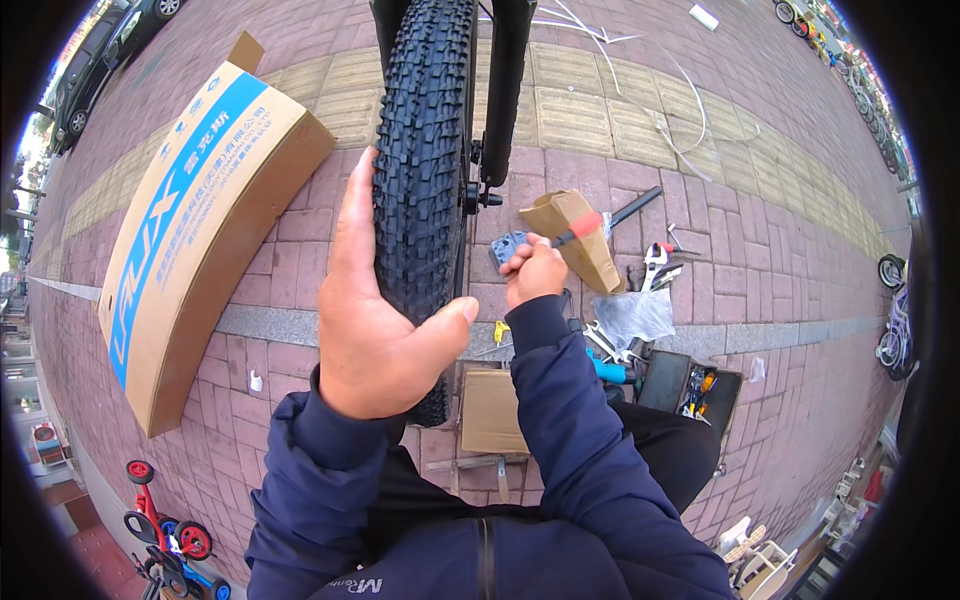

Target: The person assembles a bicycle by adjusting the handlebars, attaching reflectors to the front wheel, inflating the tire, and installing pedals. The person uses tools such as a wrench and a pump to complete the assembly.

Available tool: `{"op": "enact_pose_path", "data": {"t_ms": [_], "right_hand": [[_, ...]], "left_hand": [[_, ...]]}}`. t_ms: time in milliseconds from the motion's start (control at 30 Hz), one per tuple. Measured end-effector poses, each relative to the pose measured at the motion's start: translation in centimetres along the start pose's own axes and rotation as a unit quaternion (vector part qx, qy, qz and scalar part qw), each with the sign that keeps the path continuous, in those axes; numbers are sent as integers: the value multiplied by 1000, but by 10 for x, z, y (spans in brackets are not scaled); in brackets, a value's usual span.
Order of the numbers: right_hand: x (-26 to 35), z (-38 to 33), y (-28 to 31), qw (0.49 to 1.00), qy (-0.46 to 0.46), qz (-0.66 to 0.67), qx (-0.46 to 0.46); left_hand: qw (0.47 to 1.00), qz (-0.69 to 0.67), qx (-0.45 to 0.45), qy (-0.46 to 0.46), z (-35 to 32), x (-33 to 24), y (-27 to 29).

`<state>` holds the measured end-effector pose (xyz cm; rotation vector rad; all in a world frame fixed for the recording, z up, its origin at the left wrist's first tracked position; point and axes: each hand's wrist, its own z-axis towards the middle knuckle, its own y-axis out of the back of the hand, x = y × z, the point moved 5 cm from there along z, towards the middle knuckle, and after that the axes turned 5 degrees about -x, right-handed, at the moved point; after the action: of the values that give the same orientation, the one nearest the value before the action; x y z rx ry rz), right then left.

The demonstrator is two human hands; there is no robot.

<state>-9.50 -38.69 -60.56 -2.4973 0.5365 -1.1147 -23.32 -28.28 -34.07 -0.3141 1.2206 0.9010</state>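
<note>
A bicycle wheel with a black knobbly tyre (425, 130) stands upright in front of me, between dark fork legs. My left hand (385, 325) lies along the tyre's left side, fingers straight and thumb spread across its near face; it looks open and grips nothing. To the right of the wheel, my right hand (535, 274) is closed around a red-and-black-handled tool (582, 229). The tool points up and right, and its working end cannot be made out. The wheel's axle end (489, 200) sticks out on the right, apart from that hand.
A large cardboard box (215, 200) lies on the left paving. At right are a torn cardboard piece (570, 225), a clear plastic bag (637, 315), wrenches (655, 262) and an open toolbox (668, 385). Flat cardboard (492, 412) lies by my knees. Children's trikes (165, 530) stand lower left.
</note>
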Motion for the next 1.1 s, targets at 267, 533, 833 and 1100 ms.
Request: {"op": "enact_pose_path", "data": {"t_ms": [267,533,833,1100], "right_hand": [[-5,1,3,933,-117,-269,210],[192,-91,-16,908,361,-182,111],[138,-257,-156,322,580,-637,392],[-10,-185,-155,84,465,-799,372]], "left_hand": [[995,-88,13,39,-9,4,-12],[997,-21,-63,28,-55,3,-52],[990,-78,10,121,-105,12,-117],[987,-98,120,35,-116,21,-133]]}}
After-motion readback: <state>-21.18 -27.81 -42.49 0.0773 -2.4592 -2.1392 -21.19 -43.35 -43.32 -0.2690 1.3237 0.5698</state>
